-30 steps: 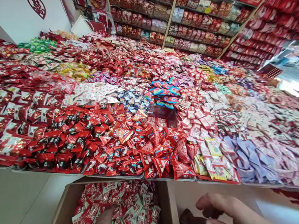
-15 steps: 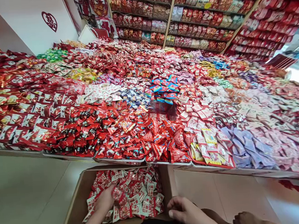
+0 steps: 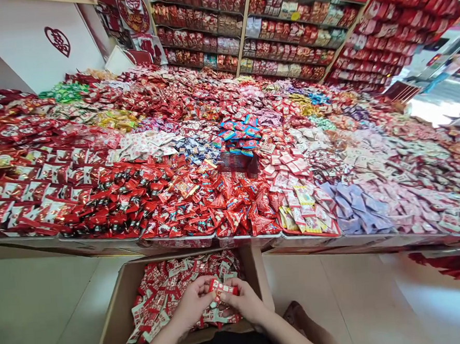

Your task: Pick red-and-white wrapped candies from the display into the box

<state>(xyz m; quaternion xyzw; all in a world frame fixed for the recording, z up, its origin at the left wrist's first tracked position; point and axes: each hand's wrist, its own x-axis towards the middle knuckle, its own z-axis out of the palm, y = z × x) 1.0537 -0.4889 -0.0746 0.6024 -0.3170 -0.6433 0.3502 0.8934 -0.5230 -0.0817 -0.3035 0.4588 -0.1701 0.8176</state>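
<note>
Between my two hands is a small red and white candy packet [image 3: 223, 289], pinched above a cardboard box [image 3: 116, 308]. My left hand [image 3: 194, 303] grips its left end, thumb and fingers pressed together. On the right end, my right hand [image 3: 243, 299] closes in the same way. Beneath them the box is filled with loose red and white candy packets [image 3: 162, 285] of the same look. Some of these lie hidden under my hands and forearms.
A long display counter [image 3: 179, 241] with trays of wrapped sweets runs just beyond the box. Shiny red packets [image 3: 232, 208] and lilac packets [image 3: 363, 210] lie along its front. Stocked shelves [image 3: 240, 31] stand behind. A shoe [image 3: 295, 313] is on the tiled floor at right.
My right hand has moved left from the box's right edge to the packet. My left hand has moved right, and both hands now hold one packet. The view has shifted slightly.
</note>
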